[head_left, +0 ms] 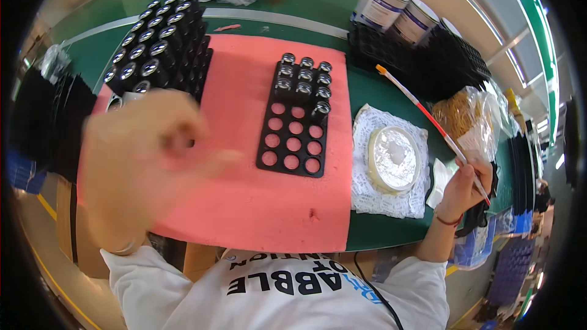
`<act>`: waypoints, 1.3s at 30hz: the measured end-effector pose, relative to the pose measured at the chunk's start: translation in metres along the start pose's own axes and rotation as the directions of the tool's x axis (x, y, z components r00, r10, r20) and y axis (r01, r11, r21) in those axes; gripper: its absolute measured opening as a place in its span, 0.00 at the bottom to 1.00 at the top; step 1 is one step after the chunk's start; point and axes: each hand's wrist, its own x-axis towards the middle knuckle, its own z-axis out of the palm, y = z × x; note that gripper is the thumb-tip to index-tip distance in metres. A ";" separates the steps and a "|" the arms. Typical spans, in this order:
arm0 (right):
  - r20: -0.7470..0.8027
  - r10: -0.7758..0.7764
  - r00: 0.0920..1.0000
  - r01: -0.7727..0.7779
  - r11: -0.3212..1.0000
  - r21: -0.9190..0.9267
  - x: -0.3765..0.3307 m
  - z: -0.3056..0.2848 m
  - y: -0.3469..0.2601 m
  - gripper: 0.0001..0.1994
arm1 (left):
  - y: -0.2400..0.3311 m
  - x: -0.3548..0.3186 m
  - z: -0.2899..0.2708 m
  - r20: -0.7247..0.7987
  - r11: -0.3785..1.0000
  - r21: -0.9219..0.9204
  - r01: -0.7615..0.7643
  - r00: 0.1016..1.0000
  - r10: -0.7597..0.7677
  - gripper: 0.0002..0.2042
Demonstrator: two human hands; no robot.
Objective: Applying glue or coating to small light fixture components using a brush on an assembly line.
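Right hand [466, 188], fingers pinched on a long thin red-and-white brush [428, 116], is hovering right of the foil-lined round dish [394, 157]. Left hand [137, 165], blurred near the lens, is loosely curled; its grip cannot be told. Black perforated plastic tray [295, 127], half-filled with dark cylindrical caps [304, 78], is lying on the pink mat [244, 201]. Steadying the brush before dipping seems advisable.

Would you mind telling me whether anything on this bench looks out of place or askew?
Nothing looks spilled or damaged. The black tray on the pink mat is only partly filled: caps in its upper rows, empty holes below. The right hand holds a thin brush; the left hand is raised and blurred.
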 end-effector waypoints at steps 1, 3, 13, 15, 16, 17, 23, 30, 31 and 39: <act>-0.018 0.004 1.000 -0.005 0.999 -0.038 -0.002 -0.003 0.000 0.07 | 0.007 0.007 0.024 0.034 0.992 -0.069 -0.107 0.993 0.109 0.12; 0.010 -0.004 1.000 0.005 0.999 -0.043 0.003 0.001 -0.002 0.07 | 0.005 0.011 0.054 0.070 0.991 -0.052 -0.126 0.989 0.129 0.12; 0.084 -0.031 0.996 0.029 0.999 0.019 0.004 -0.009 -0.006 0.03 | -0.027 0.039 0.131 0.027 0.987 0.143 0.070 0.997 -0.074 0.15; 0.090 -0.052 0.995 0.052 0.999 0.006 0.005 -0.012 -0.006 0.05 | -0.025 0.039 0.135 0.108 0.988 0.111 0.106 0.987 -0.118 0.14; 0.082 -0.067 0.994 0.063 0.997 0.046 0.006 -0.012 -0.007 0.06 | -0.026 0.040 0.135 0.086 0.986 0.096 0.138 0.985 -0.147 0.13; 0.075 -0.083 0.994 0.076 0.993 0.085 0.007 -0.011 -0.007 0.07 | -0.028 0.041 0.136 0.065 0.982 0.079 0.170 0.982 -0.175 0.13; -0.009 -0.101 0.995 0.101 0.978 0.182 0.003 -0.016 0.002 0.16 | -0.024 0.041 0.139 -0.129 0.992 -0.111 0.053 0.989 -0.068 0.10; -0.094 -0.166 0.982 0.180 0.969 0.168 0.005 -0.021 0.006 0.17 | 0.013 0.014 0.118 0.258 0.977 -0.188 -0.097 0.955 0.145 0.13; -0.084 -0.153 0.985 0.166 0.971 0.170 0.005 -0.021 0.005 0.17 | 0.014 0.011 0.117 0.248 0.968 -0.171 -0.185 0.943 0.224 0.13; -0.010 0.000 1.000 0.001 0.999 0.044 0.004 -0.017 0.003 0.17 | 0.010 0.007 0.119 0.313 0.952 -0.184 -0.246 0.903 0.294 0.15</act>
